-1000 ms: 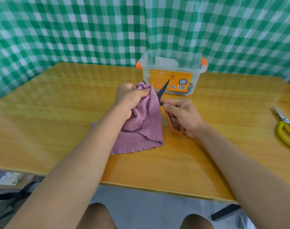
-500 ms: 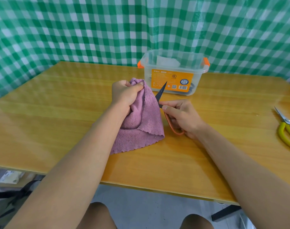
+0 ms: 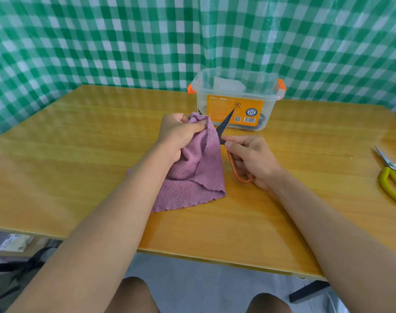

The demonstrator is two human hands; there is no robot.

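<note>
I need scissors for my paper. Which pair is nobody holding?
The yellow-handled scissors, lying alone on the table's right side. The orange-handled pair with dark blades is gripped in the right hand.

Green-white checked curtain (image 3: 102, 46) hung behind wooden table (image 3: 68, 154); grey floor (image 3: 192, 274) lay below the table.
</note>
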